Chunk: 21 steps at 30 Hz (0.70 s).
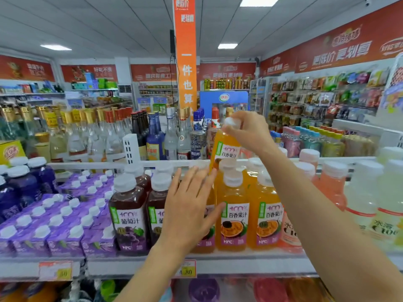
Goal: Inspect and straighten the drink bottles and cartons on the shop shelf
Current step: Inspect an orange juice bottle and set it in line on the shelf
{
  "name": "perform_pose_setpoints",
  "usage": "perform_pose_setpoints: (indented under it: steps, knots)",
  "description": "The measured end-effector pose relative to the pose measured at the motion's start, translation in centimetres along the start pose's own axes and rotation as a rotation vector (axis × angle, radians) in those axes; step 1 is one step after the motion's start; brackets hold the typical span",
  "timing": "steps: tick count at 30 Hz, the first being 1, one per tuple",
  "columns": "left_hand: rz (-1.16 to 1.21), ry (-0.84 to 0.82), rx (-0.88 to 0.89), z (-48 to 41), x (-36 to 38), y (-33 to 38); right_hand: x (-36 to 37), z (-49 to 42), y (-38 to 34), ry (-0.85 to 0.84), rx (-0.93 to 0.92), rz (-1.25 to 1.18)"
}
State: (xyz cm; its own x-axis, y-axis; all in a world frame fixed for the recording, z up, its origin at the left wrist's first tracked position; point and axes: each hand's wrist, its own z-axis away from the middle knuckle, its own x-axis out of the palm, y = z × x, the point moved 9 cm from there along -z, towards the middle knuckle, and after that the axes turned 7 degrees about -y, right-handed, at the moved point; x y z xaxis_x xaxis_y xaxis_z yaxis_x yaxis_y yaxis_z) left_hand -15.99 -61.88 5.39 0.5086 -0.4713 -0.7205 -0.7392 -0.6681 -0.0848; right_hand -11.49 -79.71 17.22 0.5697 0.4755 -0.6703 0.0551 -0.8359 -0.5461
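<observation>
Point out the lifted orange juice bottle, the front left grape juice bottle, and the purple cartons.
lifted orange juice bottle (pixel 222 139): head view, body above label.
front left grape juice bottle (pixel 128 221): head view, label.
purple cartons (pixel 65 241): head view, front carton's face.

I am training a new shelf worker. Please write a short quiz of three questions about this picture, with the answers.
1. True or false: the right hand holds the raised orange bottle by its cap.
2. What colour are the cartons to the left of the grape bottles? A. purple B. green C. red
3. Fill in: the left hand is ___, its fingers straight, in front of the front row.

Key: 1 true; 2 A; 3 open.
</observation>
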Motion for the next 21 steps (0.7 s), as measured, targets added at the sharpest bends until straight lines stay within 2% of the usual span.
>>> perform_pose_setpoints:
  steps: [5, 8, 17, 21]
  knots:
    - [-0.001, 0.025, -0.023, 0.0, 0.4, 0.2, 3.9, 0.1, 0.7, -0.267, 0.065, 0.077]
    - [-0.003, 0.036, -0.028, 0.0, 0.3, 0.2, 4.9, 0.1, 1.0, -0.364, 0.073, 0.110]
    - [-0.004, 0.017, -0.037, 0.0, 0.3, 0.3, 6.7, -0.1, 1.9, -0.487, 0.143, 0.161]
    - [-0.029, 0.008, -0.026, -0.1, 0.3, 0.6, 6.4, 0.2, 1.9, -0.488, 0.139, 0.201]
